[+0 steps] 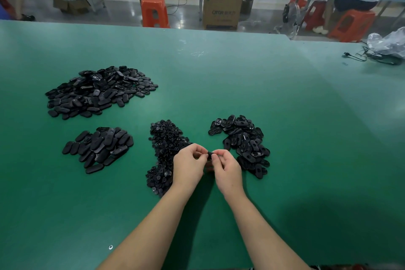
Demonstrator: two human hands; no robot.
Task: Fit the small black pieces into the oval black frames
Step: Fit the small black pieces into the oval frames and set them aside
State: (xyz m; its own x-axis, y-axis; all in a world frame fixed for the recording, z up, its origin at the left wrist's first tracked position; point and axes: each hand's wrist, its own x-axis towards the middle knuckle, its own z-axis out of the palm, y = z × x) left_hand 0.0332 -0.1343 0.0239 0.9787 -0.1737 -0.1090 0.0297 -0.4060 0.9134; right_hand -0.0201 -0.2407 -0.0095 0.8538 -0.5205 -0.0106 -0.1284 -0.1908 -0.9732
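Note:
My left hand (189,165) and my right hand (226,167) meet above the green table (219,85), fingertips together. Between them they pinch a small black part (210,155); most of it is hidden by the fingers, so I cannot tell frame from small piece. Just left of my hands, and partly under the left hand, lies a pile of small black pieces (165,149). Right of my hands sits a pile of oval black frames with open centres (243,142).
A small heap of closed oval parts (98,149) lies at the left, a larger heap (98,91) behind it. At the table's far right are a plastic bag (388,44) and black cables (359,57). Stools, boxes and a seated person are beyond.

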